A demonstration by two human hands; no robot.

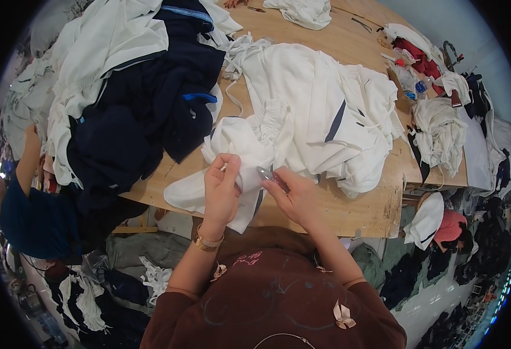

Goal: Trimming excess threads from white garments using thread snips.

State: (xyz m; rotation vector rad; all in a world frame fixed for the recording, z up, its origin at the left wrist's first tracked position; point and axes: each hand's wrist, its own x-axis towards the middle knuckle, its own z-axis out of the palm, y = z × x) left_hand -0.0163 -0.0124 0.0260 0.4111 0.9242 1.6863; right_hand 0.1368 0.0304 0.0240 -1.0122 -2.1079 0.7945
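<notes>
Near the front edge of the table, my left hand (pixel 223 185) is closed in a pinch on a white garment (pixel 241 142) with a gathered elastic waistband. Part of that garment drapes down toward the table edge. My right hand (pixel 293 195) is closed around small silvery thread snips (pixel 264 173), their tip pointing at the cloth beside my left fingers. Most of the snips are hidden inside the right hand. Just beyond lies a spread heap of white garments (pixel 319 99) with dark navy panels, touching the piece I hold.
A tall pile of navy garments (pixel 145 104) covers the table's left side. At the right stands another surface with a white bundle (pixel 439 134). Co-workers are at the left, in a blue sleeve (pixel 34 215), and at the right, in a pink top (pixel 449 227). Cloth lies on the floor.
</notes>
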